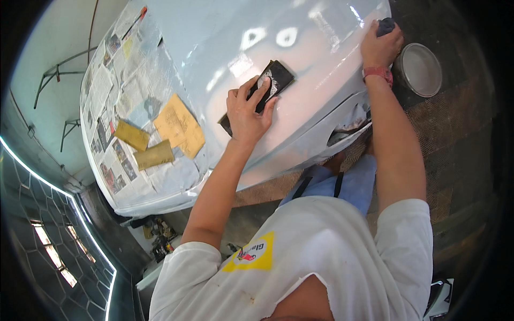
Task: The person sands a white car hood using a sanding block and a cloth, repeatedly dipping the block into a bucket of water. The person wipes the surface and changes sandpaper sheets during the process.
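Left hand (pixel 251 112) grips a black block (pixel 282 76) against the panel (pixel 308 104) beneath; right hand (pixel 379 51) clasps a dark wad (pixel 385 25).

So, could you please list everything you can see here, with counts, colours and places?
Pale panel: one, whitish with pinkish patch, centre
Black block: one, black, on the panel
Dark pad: one, blue-grey, panel's right edge
Tan sheets: at least three, yellowish, panel's left part
Newspaper sheets: several, printed, panel's left
Round container: one, greyish, right of panel
Brackets: two, dark, upper left
Light strip: one, white, lower left
Wristband: one, red, upper right
Trousers: one pair, blue, lower centre
Shirt: one, white with yellow print, bottom
Left fingers: one set, bare, gripping block
Right fingers: one set, bare, gripping pad
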Available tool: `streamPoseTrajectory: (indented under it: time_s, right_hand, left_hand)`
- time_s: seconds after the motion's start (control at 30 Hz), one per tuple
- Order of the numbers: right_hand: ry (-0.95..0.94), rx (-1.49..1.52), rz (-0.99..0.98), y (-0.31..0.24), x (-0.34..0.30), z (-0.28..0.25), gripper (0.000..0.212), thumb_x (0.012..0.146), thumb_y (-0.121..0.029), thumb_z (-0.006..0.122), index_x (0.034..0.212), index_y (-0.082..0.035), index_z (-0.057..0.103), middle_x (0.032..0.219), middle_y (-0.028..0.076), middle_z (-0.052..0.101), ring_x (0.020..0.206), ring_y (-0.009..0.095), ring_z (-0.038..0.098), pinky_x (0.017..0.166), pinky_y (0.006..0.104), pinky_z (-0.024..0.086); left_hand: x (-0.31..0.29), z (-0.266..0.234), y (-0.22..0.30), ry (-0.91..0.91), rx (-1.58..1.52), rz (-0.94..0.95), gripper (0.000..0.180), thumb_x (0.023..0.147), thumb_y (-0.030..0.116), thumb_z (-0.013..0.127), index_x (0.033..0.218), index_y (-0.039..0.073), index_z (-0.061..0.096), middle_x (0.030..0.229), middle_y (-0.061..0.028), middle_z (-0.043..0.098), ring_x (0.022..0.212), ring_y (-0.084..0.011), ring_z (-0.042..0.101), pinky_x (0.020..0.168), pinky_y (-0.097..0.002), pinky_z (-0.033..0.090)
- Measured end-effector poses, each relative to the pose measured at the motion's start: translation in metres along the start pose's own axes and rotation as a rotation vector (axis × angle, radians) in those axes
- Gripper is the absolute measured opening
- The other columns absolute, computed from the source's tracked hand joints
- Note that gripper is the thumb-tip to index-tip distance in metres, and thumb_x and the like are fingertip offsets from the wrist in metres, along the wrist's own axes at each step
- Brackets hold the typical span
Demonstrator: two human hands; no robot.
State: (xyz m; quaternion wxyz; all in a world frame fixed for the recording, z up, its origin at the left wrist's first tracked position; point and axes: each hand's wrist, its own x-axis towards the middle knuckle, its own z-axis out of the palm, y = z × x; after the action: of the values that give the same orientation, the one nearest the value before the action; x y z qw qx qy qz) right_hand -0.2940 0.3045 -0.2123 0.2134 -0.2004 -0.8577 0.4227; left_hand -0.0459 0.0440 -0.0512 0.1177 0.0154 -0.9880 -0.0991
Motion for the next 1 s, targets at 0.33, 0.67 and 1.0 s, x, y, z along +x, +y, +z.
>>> streamPoseTrajectory:
  time_s: [0.33, 0.67, 1.0]
  right_hand:
    - [-0.010, 0.013, -0.056, -0.005, -0.016, 0.005, 0.059, 0.100, -0.037, 0.077, 0.143, -0.003, 0.057, 0.140, 0.025, 0.060, 0.133, 0.049, 0.059, 0.111, 0.0583, 0.052]
    - [-0.035, 0.091, -0.019, -0.016, -0.013, 0.000, 0.057, 0.100, -0.032, 0.077, 0.144, -0.003, 0.055, 0.143, 0.026, 0.058, 0.134, 0.049, 0.057, 0.115, 0.0594, 0.048]
    - [-0.002, 0.060, -0.018, -0.001, -0.008, -0.004, 0.057, 0.100, -0.031, 0.078, 0.145, -0.005, 0.054, 0.145, 0.025, 0.057, 0.136, 0.049, 0.056, 0.113, 0.0597, 0.050]
  left_hand:
    - [0.123, 0.064, -0.023, 0.237, 0.076, 0.115, 0.045, 0.089, 0.029, 0.091, 0.131, 0.020, 0.083, 0.127, -0.0104, 0.076, 0.105, -0.0368, 0.066, 0.097, -0.0447, 0.053]
    - [0.163, 0.085, 0.005, 0.251, 0.093, 0.152, 0.045, 0.088, 0.030, 0.091, 0.131, 0.020, 0.084, 0.125, -0.0091, 0.076, 0.101, -0.0366, 0.065, 0.092, -0.0453, 0.055]
    - [0.103, 0.077, 0.075, 0.031, 0.017, 0.117, 0.048, 0.088, 0.027, 0.091, 0.135, 0.022, 0.082, 0.128, -0.0089, 0.075, 0.105, -0.0358, 0.064, 0.096, -0.0443, 0.054]
